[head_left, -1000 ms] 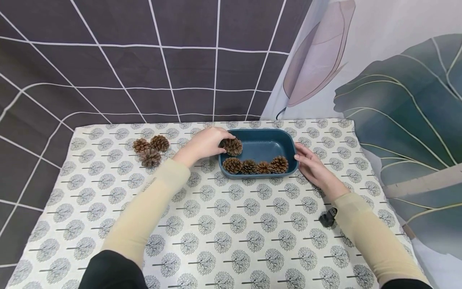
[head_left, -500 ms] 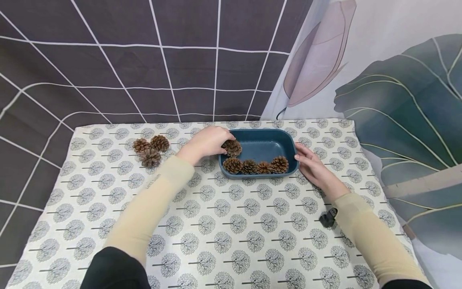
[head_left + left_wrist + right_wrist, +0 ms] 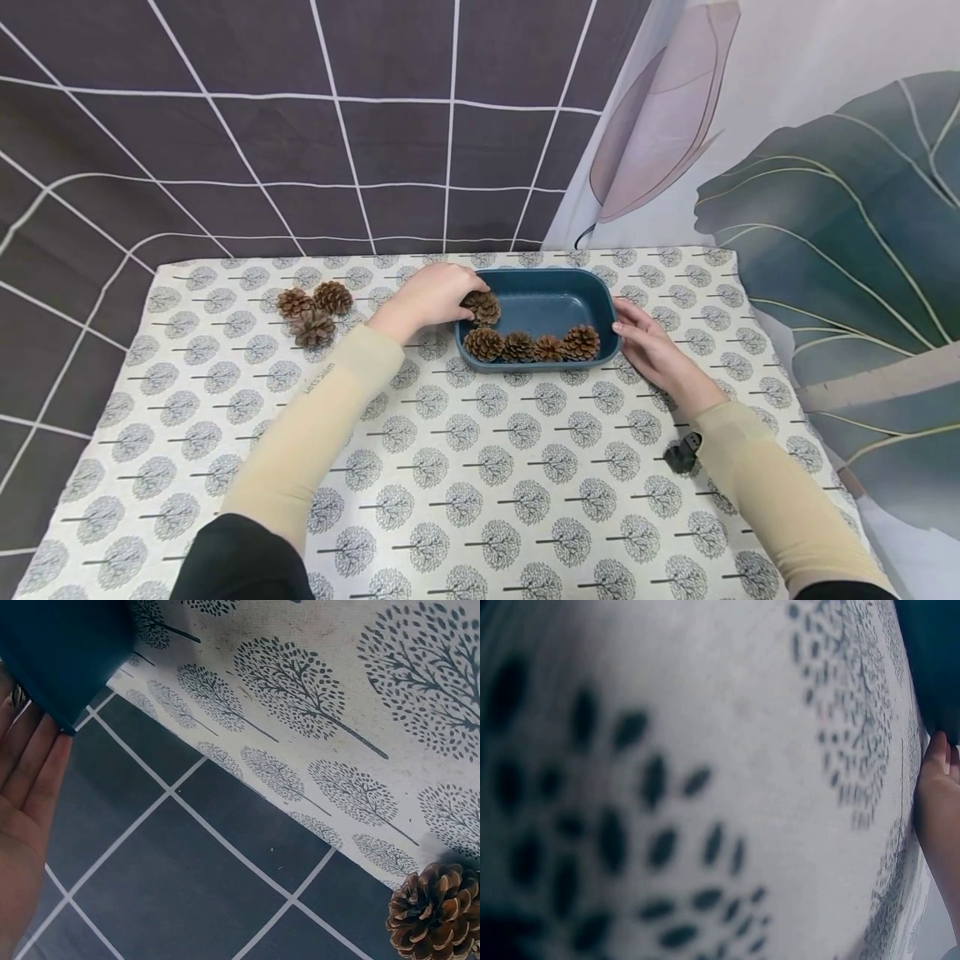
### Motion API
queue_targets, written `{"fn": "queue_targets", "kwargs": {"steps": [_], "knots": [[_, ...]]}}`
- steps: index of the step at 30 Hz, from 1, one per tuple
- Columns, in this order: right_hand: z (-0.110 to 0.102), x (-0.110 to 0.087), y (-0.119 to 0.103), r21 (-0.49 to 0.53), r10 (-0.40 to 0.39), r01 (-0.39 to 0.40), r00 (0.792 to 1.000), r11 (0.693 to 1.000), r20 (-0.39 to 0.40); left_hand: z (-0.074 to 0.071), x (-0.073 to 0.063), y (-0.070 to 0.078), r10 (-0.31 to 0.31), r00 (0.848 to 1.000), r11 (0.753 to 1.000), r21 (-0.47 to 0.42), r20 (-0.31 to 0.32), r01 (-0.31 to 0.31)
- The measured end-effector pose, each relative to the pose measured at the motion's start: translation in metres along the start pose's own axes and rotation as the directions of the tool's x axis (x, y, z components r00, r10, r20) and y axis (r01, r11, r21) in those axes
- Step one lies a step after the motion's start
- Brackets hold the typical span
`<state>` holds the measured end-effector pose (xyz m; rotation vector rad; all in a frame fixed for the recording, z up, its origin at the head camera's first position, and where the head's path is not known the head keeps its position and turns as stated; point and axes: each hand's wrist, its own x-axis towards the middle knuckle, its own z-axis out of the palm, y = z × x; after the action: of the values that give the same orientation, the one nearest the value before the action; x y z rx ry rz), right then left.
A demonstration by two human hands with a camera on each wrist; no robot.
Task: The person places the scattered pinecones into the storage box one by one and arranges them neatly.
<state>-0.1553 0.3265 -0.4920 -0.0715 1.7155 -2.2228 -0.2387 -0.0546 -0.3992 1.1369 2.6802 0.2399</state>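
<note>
Left hand (image 3: 429, 297) pinches a brown woody pinecone (image 3: 483, 308), smooth dark-teal oblong tub (image 3: 551, 302) under those fingers; right hand (image 3: 654, 347) just touches the tub, fingers loose.

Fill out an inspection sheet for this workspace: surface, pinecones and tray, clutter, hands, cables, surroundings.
Surface: tree-print cloth, under the tray.
Job's things: blue tray; four cones in a row along its near wall; held cone at its left end, unclear whether it touches the tray floor; three cones grouped on the cloth, left of the tray.
Clutter: nothing seen, apart from a black device at the right wrist.
Hands: left hand grips the held cone; right hand touches the tray's right end.
Cables: short dark cord at the cloth's far edge; its ends can't be traced.
Surroundings: dark grid backdrop behind; leaf-print backdrop to the right.
</note>
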Motion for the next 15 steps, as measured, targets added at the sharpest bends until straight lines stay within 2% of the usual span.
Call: {"fn": "queue_targets", "kwargs": {"steps": [15], "knots": [[-0.0013, 0.001, 0.0012, 0.015, -0.013, 0.012, 1.0, 1.0, 0.009, 0.0055, -0.0008, -0.0005, 0.022, 0.999, 1.0, 0.016, -0.039, -0.022]]}}
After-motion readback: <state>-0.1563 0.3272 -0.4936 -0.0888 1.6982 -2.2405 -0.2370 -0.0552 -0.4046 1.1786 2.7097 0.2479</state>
